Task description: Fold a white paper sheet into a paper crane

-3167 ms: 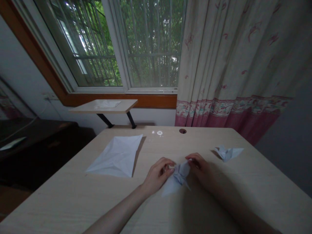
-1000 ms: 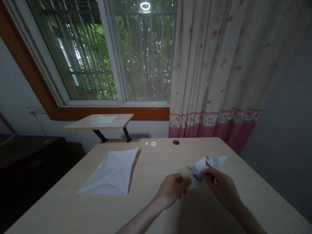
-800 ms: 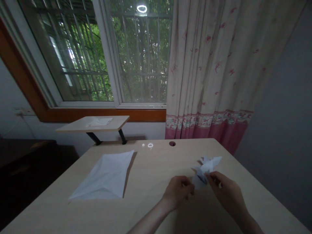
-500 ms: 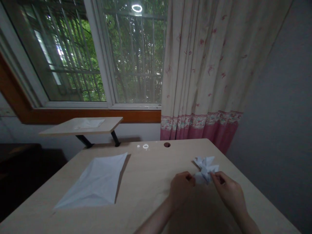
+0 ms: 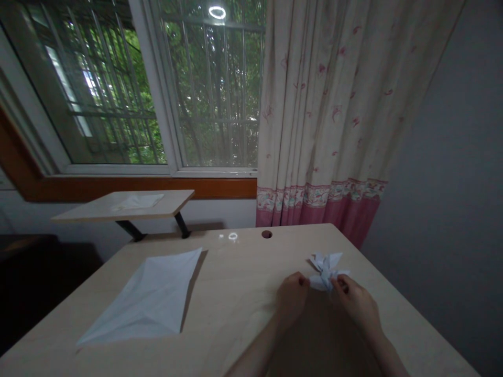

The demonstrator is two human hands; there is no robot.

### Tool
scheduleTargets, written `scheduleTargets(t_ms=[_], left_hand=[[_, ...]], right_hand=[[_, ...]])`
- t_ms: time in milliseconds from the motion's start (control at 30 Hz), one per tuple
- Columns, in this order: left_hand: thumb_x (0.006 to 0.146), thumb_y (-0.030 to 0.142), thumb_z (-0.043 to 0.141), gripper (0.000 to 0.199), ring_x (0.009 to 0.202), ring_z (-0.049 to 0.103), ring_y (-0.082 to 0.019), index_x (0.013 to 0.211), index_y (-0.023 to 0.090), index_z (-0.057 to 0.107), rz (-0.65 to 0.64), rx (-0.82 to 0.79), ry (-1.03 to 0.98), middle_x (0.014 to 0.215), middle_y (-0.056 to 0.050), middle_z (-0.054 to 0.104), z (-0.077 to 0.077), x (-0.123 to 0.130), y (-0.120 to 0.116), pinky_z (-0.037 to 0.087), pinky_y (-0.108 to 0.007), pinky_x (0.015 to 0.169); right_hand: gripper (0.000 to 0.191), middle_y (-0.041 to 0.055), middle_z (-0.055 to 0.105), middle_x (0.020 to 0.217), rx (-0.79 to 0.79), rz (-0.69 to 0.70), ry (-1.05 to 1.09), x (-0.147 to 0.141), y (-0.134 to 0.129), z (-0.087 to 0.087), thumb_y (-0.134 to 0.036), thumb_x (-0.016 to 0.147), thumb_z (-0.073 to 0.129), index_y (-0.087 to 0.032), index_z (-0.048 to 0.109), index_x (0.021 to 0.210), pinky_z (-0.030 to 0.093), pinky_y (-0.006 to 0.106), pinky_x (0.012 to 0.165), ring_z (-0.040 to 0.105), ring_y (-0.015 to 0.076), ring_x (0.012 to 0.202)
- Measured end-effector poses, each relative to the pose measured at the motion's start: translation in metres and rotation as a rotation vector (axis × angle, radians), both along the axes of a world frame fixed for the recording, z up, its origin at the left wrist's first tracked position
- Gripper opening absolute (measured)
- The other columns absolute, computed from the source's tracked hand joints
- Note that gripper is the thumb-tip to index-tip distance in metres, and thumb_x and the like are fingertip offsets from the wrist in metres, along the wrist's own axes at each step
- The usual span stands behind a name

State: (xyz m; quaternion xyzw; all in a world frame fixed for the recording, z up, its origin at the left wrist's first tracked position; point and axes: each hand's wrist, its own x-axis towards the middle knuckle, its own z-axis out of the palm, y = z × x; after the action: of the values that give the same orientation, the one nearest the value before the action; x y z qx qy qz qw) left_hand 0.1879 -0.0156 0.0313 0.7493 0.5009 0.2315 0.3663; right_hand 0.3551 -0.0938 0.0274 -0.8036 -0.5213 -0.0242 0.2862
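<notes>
A folded white paper shape (image 5: pixel 327 267) with several pointed flaps rests on the right part of the pale wooden desk (image 5: pixel 231 283). My left hand (image 5: pixel 293 296) pinches its lower left flap between curled fingers. On the other side, my right hand (image 5: pixel 356 301) has thumb and fingertips closed on the shape's lower right part. The fingertips partly cover the flaps they grip.
A creased white sheet (image 5: pixel 153 296) lies on the desk's left side. Behind it stands a small raised shelf (image 5: pixel 94 207) bearing another white paper (image 5: pixel 139 201). A round hole (image 5: pixel 266 234) is near the back edge; a curtain (image 5: pixel 314 131) hangs at the window.
My right hand has shifted slightly left, closer to my left hand, along the folded paper. The whole view has moved a little.
</notes>
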Motion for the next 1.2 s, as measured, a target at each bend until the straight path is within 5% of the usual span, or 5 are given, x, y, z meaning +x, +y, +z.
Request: scheduleTargets(t_ms=[433,767,967,1200], left_hand=[[0.092,0.033,0.046,0.023,0.082,0.061,-0.020,0.091,0.018,0.064,0.002,-0.013,-0.076,0.089,-0.006,0.069,0.003,0.003,0.002,0.037,-0.027,0.068],[0.089,0.026,0.047,0.016,0.078,0.059,-0.018,0.087,0.018,0.061,0.040,-0.035,-0.154,0.085,-0.003,0.067,0.012,-0.009,0.007,0.037,-0.025,0.067],[0.092,0.033,0.042,0.023,0.073,0.059,-0.016,0.088,0.019,0.059,0.062,0.001,-0.249,0.082,-0.002,0.065,0.020,-0.044,0.016,0.038,-0.024,0.064],[0.088,0.040,0.044,0.024,0.076,0.060,-0.019,0.087,0.019,0.057,0.202,0.129,-0.388,0.081,-0.003,0.065,0.039,-0.121,0.023,0.042,-0.025,0.068]], right_hand=[[0.036,0.0026,0.072,0.088,0.026,0.002,-0.010,0.000,0.002,0.000,-0.053,0.085,0.046,-0.026,0.062,0.103,0.044,0.028,0.056,0.068,0.0213,0.072],[0.043,0.0037,0.069,0.089,0.102,-0.024,0.033,-0.002,0.000,0.021,-0.057,0.084,0.044,-0.024,0.060,0.107,0.049,0.031,0.062,0.066,0.0207,0.071],[0.040,0.0087,0.067,0.098,0.322,0.075,-0.083,-0.011,0.000,0.045,-0.051,0.087,0.042,-0.022,0.059,0.108,0.050,0.034,0.069,0.063,0.0223,0.080],[0.033,0.0097,0.066,0.100,0.398,0.308,-0.063,-0.057,0.028,0.068,-0.041,0.092,0.040,-0.021,0.057,0.110,0.050,0.035,0.074,0.062,0.0216,0.082]])
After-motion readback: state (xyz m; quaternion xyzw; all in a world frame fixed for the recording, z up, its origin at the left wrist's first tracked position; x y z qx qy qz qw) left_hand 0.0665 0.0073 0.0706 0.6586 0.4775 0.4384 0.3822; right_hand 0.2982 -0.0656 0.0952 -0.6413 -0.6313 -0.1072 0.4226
